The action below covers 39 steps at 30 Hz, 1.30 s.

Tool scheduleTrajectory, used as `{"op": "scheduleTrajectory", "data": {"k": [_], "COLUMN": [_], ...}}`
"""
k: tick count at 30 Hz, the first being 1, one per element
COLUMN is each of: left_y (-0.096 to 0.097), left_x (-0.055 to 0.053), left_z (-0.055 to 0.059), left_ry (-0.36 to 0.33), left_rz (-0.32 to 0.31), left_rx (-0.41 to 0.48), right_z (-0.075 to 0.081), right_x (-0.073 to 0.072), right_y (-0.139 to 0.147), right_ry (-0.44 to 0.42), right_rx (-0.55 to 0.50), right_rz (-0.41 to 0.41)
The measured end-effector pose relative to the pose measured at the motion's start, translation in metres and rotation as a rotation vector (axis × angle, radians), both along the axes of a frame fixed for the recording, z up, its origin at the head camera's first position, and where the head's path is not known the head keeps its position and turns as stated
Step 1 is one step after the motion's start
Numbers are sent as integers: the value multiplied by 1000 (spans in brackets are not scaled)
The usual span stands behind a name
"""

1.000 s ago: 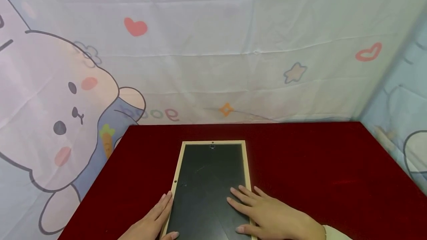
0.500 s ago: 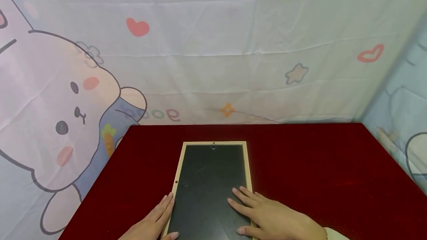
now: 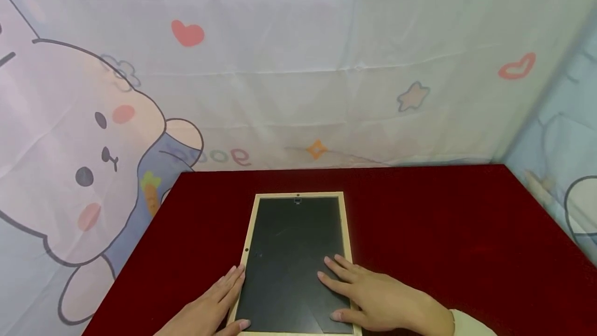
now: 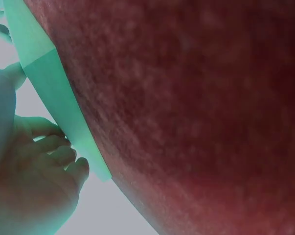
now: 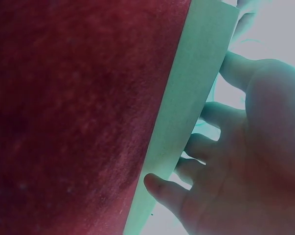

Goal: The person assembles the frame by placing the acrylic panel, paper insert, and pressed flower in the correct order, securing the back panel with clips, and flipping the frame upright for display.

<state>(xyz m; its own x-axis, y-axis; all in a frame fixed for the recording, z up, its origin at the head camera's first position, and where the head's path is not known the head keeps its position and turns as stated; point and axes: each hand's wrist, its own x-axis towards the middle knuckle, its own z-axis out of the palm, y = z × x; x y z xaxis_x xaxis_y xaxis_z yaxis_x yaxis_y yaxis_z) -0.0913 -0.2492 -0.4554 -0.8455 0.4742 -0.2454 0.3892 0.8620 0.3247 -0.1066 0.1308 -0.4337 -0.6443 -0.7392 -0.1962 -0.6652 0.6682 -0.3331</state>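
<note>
A picture frame point(image 3: 291, 258) lies back side up, with a pale wooden border and a dark backing board. A small metal hanger point(image 3: 297, 200) sits at its far end. My left hand point(image 3: 207, 302) rests along the frame's left edge near the close corner, fingers straight and together, thumb on the corner. Across the right border, my right hand point(image 3: 373, 292) lies with spread fingers touching the backing. In the left wrist view, the wooden side point(image 4: 64, 103) runs beside the left fingers. The right wrist view has the little finger point(image 5: 162, 188) against the opposite wooden side point(image 5: 181, 98).
A table with a dark red cloth point(image 3: 443, 232) bears the frame. Behind it hangs a pale fabric backdrop point(image 3: 289, 40) printed with a cartoon rabbit, hearts and a star. More fabric point(image 3: 559, 154) hangs along the right side.
The head view has tilted slightly down, so the frame's near edge now shows. Both hands keep nearly the same place on the frame.
</note>
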Motion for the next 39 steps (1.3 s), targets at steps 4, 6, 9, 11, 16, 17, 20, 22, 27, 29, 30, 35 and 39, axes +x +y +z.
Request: {"op": "scheduleTrajectory", "data": {"k": [4, 6, 9, 11, 16, 17, 20, 22, 27, 29, 30, 35, 39], "left_y": [-2, -2, -2, -1, 0, 0, -1, -2, -2, -2, -2, 0, 5], "left_x": [-2, -3, -4, -5, -9, -9, -9, -9, -16, -19, -20, -14, -6], "left_z": [3, 3, 4, 3, 3, 3, 3, 3, 3, 4, 4, 4, 4], "left_ry": [27, 47, 42, 53, 127, 149, 236, 305, 469, 520, 531, 342, 90], "left_rz": [-27, -44, -44, -52, -113, -129, -172, -208, -299, -312, -310, -205, -97], "left_rx": [-6, -21, -49, -58, -118, -128, -159, -176, -219, -230, -234, -152, -43], "right_z": [-2, -2, -1, 0, 0, 0, 1, 2, 4, 5, 5, 3, 0], "right_x": [1, 2, 1, 0, 2, 3, 3, 2, -4, -7, -9, -6, 1], "right_y": [-1, -1, -1, -1, -1, -1, -3, -4, -5, -5, -5, -6, -5], "right_ry": [77, 100, 105, 105, 84, 82, 77, 92, 124, 126, 127, 99, 68], "right_rx": [15, 19, 17, 22, 28, 26, 26, 34, 53, 50, 47, 27, 17], "right_rz": [24, 33, 36, 33, 21, 19, 15, 18, 20, 13, 10, 2, 6]}}
